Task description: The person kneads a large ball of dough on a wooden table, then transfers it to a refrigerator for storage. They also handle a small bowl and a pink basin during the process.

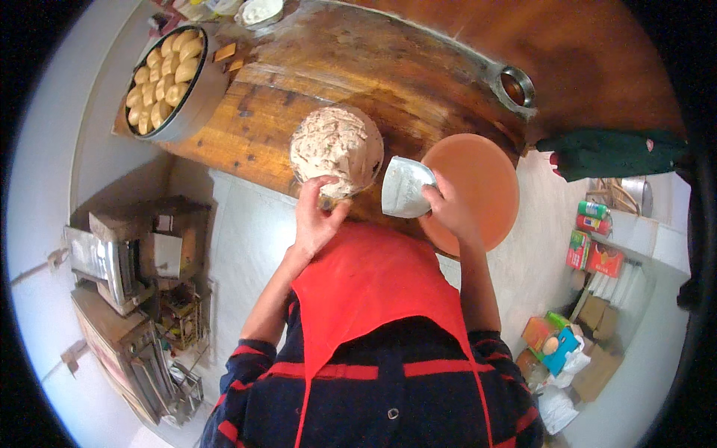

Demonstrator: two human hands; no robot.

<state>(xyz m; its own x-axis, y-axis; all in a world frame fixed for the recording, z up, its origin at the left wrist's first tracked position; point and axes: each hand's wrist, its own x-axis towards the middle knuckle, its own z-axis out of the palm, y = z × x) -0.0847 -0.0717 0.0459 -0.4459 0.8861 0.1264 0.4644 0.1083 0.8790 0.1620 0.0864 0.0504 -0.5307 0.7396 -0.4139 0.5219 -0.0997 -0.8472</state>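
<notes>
A person works a dough mound (pixel 337 149) on a wooden surface (pixel 388 67), scraper (pixel 405 187) at the ready.

Head view: the left hand (pixel 317 216) cups the dough's near edge; the right hand (pixel 448 209) grips the scraper just beside it, over an orange bowl (pixel 485 175). A clean cut likely calls for steadying the mound and keeping the blade upright.

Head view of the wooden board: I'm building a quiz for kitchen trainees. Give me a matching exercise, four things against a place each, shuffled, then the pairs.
Things:
1. dough lump
2. scraper
3. tray of rolls
4. orange basin

Places:
A. far left corner of the board
B. in the right hand
C. under the left hand, mid-board
D. right of the scraper, at the near edge

Pairs: 1-C, 2-B, 3-A, 4-D
</notes>
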